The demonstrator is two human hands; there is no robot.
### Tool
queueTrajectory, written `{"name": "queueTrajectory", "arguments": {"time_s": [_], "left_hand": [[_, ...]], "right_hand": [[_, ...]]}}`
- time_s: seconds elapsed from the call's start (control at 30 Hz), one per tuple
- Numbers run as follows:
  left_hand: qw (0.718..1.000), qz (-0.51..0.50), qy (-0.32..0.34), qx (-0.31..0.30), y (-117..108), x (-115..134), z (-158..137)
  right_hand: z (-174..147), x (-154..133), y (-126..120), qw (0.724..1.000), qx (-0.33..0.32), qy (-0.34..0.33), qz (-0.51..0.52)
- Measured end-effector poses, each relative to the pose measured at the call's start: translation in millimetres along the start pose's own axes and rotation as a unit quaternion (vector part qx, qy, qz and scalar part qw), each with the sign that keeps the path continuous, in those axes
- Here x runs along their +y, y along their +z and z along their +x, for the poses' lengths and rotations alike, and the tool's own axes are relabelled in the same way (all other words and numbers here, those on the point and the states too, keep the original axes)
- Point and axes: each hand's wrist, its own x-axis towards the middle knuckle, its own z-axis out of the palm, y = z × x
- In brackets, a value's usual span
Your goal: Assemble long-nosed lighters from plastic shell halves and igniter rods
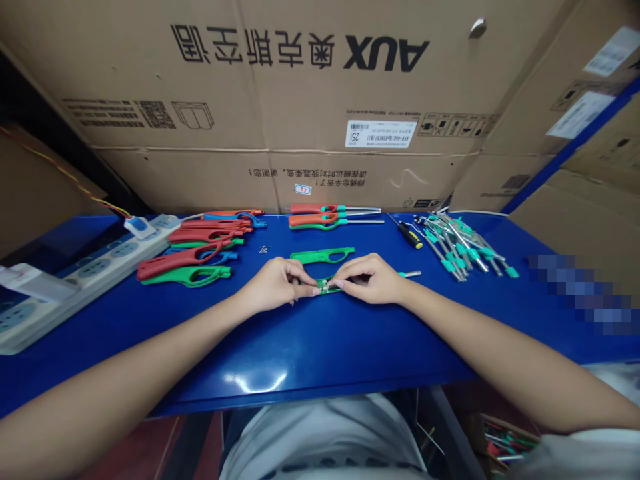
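Note:
A green gas lighter body (326, 289) lies low over the blue table, mostly covered by my fingers. Its metal tube (413, 273) sticks out to the right, past my right hand. My left hand (277, 283) pinches the body's left end between thumb and forefinger. With thumb and fingertips together, my right hand (371, 279) grips it just to the right; small pale parts show between the two hands, too small to name. Right behind lies a loose green handle shell (320, 256), touched by neither hand.
Red, green and blue handle shells (185, 260) are piled left, beside a power strip (100, 267). Several assembled lighters (325, 219) lie at the back. Metal tubes with green ends (463, 247) and a screwdriver (411, 235) lie right. A cardboard wall (300, 100) closes the back.

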Motion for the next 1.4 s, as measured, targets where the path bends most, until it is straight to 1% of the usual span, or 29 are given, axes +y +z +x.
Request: {"name": "queueTrajectory", "arguments": {"time_s": [0.43, 0.57, 0.7, 0.77, 0.87, 1.0, 1.07, 1.13, 1.2, 1.33, 1.4], "left_hand": [[1.000, -0.012, -0.008, -0.011, -0.1, -2.4, 1.7], [0.999, 0.033, 0.008, 0.004, 0.7, 0.9, -2.0], [0.994, 0.094, 0.050, 0.018, 2.4, 4.7, -6.4], [0.988, 0.131, 0.076, 0.034, 3.5, 6.2, -8.0], [0.979, 0.169, 0.102, 0.050, 4.8, 8.3, -9.5], [0.983, 0.157, 0.082, 0.040, 5.3, 10.9, -10.6], [0.982, 0.163, 0.089, 0.039, 5.5, 11.9, -11.2], [0.976, 0.186, 0.109, 0.040, 6.1, 12.7, -12.0], [0.970, 0.205, 0.122, 0.043, 7.1, 13.5, -13.1], [0.966, 0.218, 0.131, 0.048, 9.2, 14.4, -15.3], [0.965, 0.223, 0.131, 0.047, 9.6, 14.5, -15.9]], "right_hand": [[-0.3, 0.3, -2.3, 1.000, -0.026, 0.002, 0.005], [-1.2, 0.4, -1.2, 1.000, -0.025, -0.015, -0.008], [-2.4, -3.4, 0.0, 0.998, -0.023, -0.041, -0.040], [-2.5, -5.7, 0.5, 0.997, -0.028, -0.050, -0.055], [-2.1, -6.7, 0.4, 0.998, -0.026, -0.041, -0.051], [-1.7, -3.4, -4.2, 0.999, 0.003, -0.017, -0.030], [-1.9, -2.6, -8.5, 0.999, 0.020, -0.015, -0.042], [-2.5, -3.7, -12.8, 0.998, 0.022, -0.017, -0.061], [-3.1, -6.6, -15.5, 0.996, -0.002, -0.018, -0.086], [-4.5, -11.6, -14.5, 0.985, -0.073, -0.018, -0.153], [-5.2, -11.8, -12.5, 0.980, -0.090, -0.016, -0.179]]}}
